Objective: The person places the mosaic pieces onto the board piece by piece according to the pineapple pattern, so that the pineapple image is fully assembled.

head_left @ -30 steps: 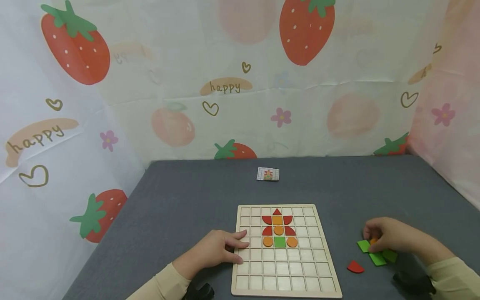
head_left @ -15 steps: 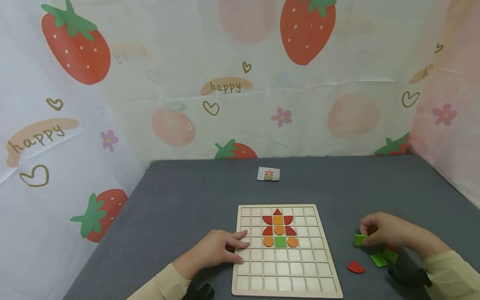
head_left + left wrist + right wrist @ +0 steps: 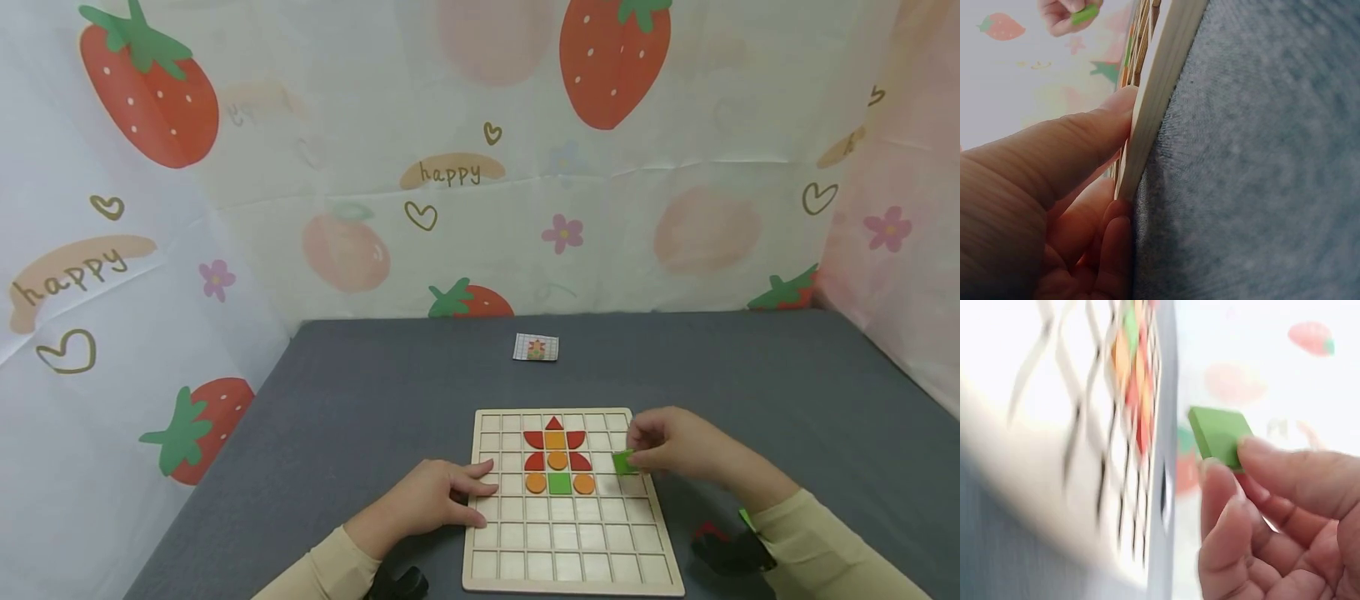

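While the green tile (image 3: 623, 462) was being held off to the right a moment ago, it's now been brought over the right side of the grid board (image 3: 577, 567), pinched in the right hand (image 3: 678, 446). The board's left edge is just being touched by the left hand's (image 3: 431, 498) relaxed fingers, so the fetching looks done, with placement seemingly still left.

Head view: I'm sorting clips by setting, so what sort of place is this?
Probably an indoor tabletop play or recording corner: a grey table, strawberry-print sheets behind it, and a gridded board with coloured pieces.
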Demonstrator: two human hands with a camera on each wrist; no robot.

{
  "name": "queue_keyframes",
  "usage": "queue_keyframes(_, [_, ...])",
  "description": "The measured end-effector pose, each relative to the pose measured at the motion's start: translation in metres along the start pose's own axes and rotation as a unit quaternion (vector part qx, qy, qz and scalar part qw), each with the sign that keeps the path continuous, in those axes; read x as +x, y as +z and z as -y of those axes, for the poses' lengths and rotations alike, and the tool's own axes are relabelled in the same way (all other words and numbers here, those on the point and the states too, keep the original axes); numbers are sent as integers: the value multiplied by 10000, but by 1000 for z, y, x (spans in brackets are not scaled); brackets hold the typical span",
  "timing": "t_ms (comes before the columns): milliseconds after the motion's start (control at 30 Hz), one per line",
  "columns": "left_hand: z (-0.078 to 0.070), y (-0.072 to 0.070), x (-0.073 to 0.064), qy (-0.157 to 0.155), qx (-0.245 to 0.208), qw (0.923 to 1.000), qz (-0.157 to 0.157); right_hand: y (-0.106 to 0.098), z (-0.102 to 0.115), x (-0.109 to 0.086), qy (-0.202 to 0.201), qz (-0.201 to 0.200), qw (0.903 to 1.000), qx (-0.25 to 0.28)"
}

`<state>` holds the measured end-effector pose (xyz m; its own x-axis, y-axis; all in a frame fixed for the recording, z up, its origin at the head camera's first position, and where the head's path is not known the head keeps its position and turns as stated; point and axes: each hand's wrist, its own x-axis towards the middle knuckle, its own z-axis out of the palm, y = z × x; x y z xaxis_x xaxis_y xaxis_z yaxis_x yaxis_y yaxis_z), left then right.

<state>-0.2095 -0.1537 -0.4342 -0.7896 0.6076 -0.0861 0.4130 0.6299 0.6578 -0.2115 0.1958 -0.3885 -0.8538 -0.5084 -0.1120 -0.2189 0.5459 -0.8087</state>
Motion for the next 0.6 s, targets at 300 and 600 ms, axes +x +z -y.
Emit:
queue_keyframes(300, [0,1,0,-25,41,10000,32,63,26,33,-117,134,9982,579])
queue_keyframes(600, [-2,0,-1,29,48,10000,1,87,37,47,28,-258,9993,-259])
